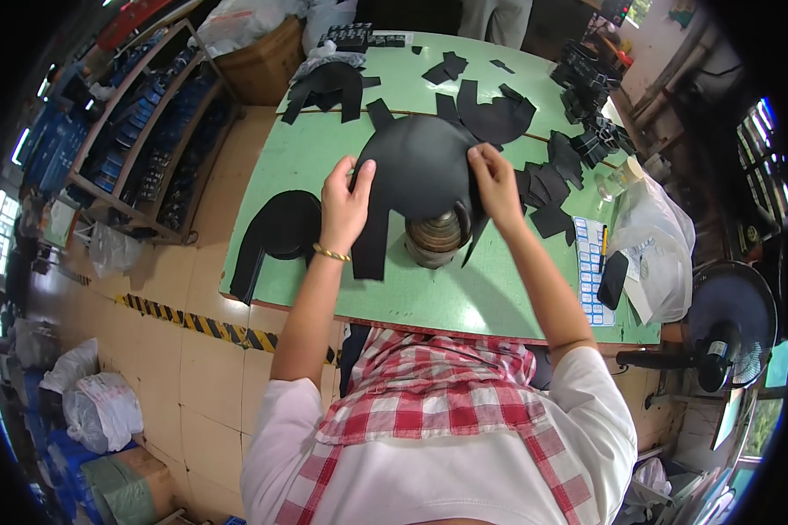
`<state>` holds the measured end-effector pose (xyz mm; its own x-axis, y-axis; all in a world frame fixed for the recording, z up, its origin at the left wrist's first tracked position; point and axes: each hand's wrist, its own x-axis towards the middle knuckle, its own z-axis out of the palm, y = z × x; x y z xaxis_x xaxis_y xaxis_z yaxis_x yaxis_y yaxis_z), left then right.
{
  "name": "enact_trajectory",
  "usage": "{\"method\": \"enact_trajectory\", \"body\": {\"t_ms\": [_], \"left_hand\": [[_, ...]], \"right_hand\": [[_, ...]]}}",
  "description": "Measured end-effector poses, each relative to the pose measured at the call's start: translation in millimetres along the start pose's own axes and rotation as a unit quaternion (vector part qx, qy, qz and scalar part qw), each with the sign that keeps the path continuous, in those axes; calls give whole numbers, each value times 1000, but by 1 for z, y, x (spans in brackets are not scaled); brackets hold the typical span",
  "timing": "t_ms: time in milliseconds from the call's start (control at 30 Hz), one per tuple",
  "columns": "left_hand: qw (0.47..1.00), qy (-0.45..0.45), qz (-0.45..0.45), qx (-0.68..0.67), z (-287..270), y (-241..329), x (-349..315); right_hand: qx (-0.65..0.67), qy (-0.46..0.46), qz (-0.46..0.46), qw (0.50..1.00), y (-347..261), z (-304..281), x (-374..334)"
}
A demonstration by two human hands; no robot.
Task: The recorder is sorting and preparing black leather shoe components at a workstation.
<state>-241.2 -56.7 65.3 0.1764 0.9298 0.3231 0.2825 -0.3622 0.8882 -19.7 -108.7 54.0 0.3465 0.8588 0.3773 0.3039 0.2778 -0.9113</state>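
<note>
Between my two hands is a black leather-like cut piece [416,162], broad and rounded with strap-like ends. My left hand [346,199] grips its left edge, thumb on top. The right hand [496,182] pinches its right edge. Just below the piece stands a round brownish metal pot-like object [433,241] with a dark curved handle, partly covered by it. A stack of black curved pieces [282,226] lies to the left of my left hand. Further black U-shaped pieces [496,114] lie beyond the held one.
The green table [385,302] carries small black pieces [547,184] and black stacks [587,79] at right. A label sheet [594,271], dark phone [613,280], white plastic bag [657,245] and fan [727,324] are near the right edge. A shelf rack [149,131] stands left; someone stands beyond the table.
</note>
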Motion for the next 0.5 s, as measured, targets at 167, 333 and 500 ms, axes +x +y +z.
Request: {"method": "enact_trajectory", "body": {"t_ms": [167,333,500], "left_hand": [[992,115,50,18,22,-17,-27],[991,127,19,-27,42,-37,-41],[994,97,2,-48,63,-51,-54]], "right_hand": [[-52,93,35,994,23,16,-25],[-53,127,50,989,35,17,-47],[-24,144,69,987,48,17,-68]]}}
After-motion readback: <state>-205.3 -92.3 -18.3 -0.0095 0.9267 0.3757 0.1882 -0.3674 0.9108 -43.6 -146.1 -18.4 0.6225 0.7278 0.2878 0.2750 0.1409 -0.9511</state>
